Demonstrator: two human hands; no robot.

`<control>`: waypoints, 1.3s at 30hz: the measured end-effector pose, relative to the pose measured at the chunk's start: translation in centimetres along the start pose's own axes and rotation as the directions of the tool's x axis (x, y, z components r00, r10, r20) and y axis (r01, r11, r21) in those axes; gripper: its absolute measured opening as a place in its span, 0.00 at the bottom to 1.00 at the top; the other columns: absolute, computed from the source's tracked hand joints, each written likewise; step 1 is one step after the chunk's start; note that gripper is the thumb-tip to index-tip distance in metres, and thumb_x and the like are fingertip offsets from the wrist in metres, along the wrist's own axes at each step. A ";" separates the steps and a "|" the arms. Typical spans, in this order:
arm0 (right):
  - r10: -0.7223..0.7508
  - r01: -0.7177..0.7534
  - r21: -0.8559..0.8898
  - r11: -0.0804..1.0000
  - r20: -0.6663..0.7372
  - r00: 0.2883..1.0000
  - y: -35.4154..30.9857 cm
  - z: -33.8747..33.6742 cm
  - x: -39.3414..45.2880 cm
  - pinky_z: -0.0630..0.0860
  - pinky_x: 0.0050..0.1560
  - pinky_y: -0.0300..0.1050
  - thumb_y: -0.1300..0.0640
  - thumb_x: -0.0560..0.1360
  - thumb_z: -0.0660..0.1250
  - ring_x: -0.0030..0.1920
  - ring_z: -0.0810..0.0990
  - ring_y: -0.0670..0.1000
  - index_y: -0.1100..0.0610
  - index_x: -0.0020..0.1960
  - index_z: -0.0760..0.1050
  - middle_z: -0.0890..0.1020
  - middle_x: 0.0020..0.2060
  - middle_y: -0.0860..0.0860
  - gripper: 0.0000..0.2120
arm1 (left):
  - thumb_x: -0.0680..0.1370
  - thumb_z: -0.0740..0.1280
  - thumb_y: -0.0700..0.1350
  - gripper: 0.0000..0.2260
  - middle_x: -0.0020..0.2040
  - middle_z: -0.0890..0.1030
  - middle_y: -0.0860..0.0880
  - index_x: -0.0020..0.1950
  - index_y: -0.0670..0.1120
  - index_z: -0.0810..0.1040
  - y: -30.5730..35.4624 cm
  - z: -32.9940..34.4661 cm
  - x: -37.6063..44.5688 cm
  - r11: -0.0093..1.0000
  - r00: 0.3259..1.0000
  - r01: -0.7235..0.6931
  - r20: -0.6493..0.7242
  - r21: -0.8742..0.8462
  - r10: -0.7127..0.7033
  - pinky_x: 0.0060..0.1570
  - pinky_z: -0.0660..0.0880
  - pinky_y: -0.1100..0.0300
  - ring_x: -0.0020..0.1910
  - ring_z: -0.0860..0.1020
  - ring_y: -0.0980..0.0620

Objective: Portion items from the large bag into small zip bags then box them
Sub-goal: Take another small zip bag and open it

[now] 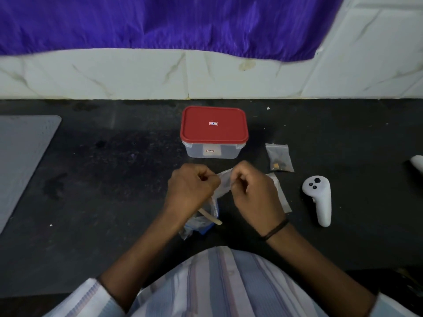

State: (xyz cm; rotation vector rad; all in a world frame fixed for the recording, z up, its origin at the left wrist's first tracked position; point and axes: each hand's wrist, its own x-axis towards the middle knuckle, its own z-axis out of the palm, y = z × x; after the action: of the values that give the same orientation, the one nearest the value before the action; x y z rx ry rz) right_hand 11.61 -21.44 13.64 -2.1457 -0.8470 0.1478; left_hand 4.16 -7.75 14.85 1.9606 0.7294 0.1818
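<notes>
A dark, speckled black stone counter (103,179) filled the lower half of the view, smudged and dusty in patches, and met a wall of white marble-veined tiles (137,74) along its far edge. A wrinkled purple cloth (160,21) hung over the upper part of that wall. A grey mat (20,154) lay at the counter's left edge. Near the middle of the far edge stood a clear rectangular plastic box (212,151) closed with a red snap-on lid (214,124). A white handheld controller (319,199) lay toward the right edge, and another white object, cut off by the frame, sat at the very right. The large crumpled clear bag with blue print (201,223) rested close to the near edge under the left wrist, a pale stick-like piece showing in it. A small clear zip bag holding dark and yellowish bits (279,157) lay flat just right of the box, and another flat small zip bag (282,195) lay partly hidden under the right hand. The left hand (191,188) and the right hand (254,191), fingers curled, each pinched one side of a small clear zip bag (225,181) held between them in front of the box.
</notes>
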 end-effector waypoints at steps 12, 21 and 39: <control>0.045 0.008 -0.237 0.972 0.218 0.975 -2.8 -1.0 1.5 0.79 0.43 0.52 0.53 0.76 0.65 0.42 0.81 0.52 0.51 0.47 0.79 0.82 0.39 0.48 0.05 | 0.72 0.68 0.46 0.08 0.32 0.78 0.53 0.33 0.47 0.79 0.5 -1.6 -1.7 0.765 0.853 -0.373 -0.130 0.526 0.505 0.27 0.70 0.61 0.27 0.74 0.54; 0.033 -0.030 -0.015 0.999 0.559 0.829 -5.2 -2.1 2.8 0.83 0.42 0.51 0.65 0.79 0.56 0.44 0.81 0.52 0.55 0.47 0.76 0.78 0.40 0.50 0.11 | 0.67 0.73 0.58 0.38 0.68 0.70 0.52 0.73 0.48 0.65 -3.0 -4.2 -1.5 0.765 0.804 -0.594 0.170 0.250 0.569 0.63 0.67 0.64 0.65 0.69 0.55; -0.170 0.135 0.119 0.984 0.363 0.916 -5.1 0.7 3.0 0.75 0.45 0.36 0.51 0.79 0.62 0.44 0.78 0.42 0.49 0.51 0.79 0.78 0.44 0.48 0.07 | 0.70 0.72 0.40 0.15 0.46 0.79 0.55 0.54 0.49 0.73 -5.6 -3.3 -0.3 0.874 0.848 -0.479 -0.216 0.076 0.483 0.42 0.72 0.68 0.43 0.79 0.58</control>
State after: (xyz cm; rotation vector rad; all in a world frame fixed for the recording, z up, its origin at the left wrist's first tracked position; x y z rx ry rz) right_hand 10.97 -16.82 17.38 -1.9846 -1.1976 0.5168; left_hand 0.20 -3.65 11.76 2.1339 0.3634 0.7198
